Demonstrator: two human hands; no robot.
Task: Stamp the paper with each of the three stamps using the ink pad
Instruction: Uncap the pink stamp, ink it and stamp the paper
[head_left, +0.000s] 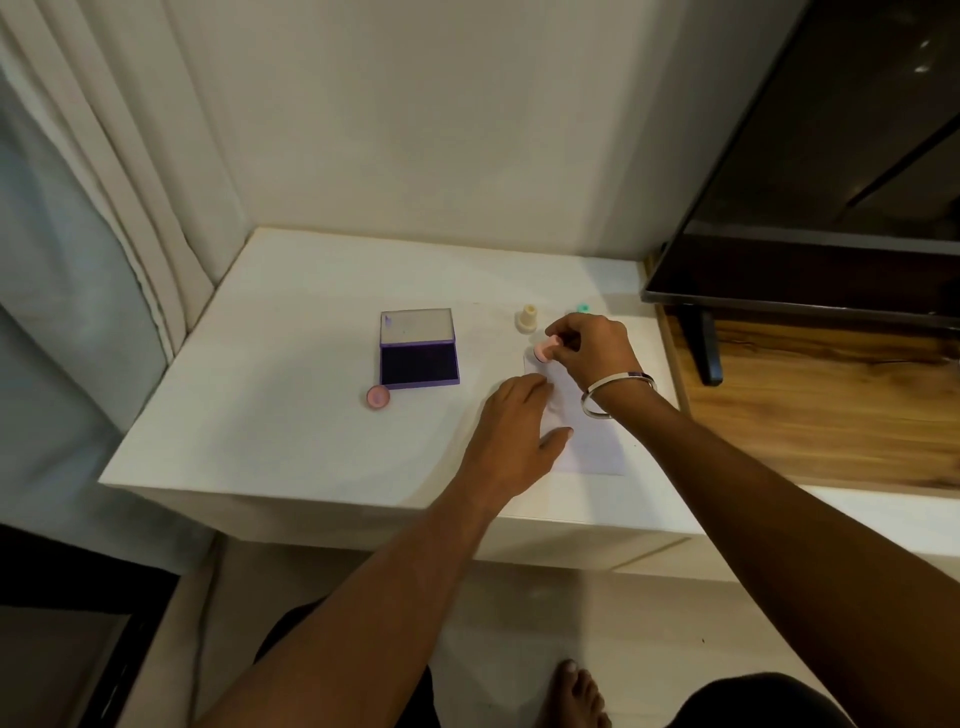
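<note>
A white paper (597, 447) lies on the white table, right of centre. My left hand (511, 441) rests flat on the paper's left edge, fingers spread. My right hand (592, 351) grips a pink stamp (544, 351), tilted, just above the paper's far end. The purple ink pad (420, 362) lies open to the left, its lid (417, 327) folded back. A pink cap (378, 397) sits by the pad's near left corner. A cream stamp (527, 318) stands upright behind my right hand. A teal stamp (583, 308) peeks out behind my knuckles, mostly hidden.
The white table (291, 415) has its front edge near me and a wall behind. A dark screen (831, 182) on a stand (704, 343) sits on a wooden surface (831, 415) to the right. Curtains (104, 182) hang on the left. A bare foot (579, 693) shows below.
</note>
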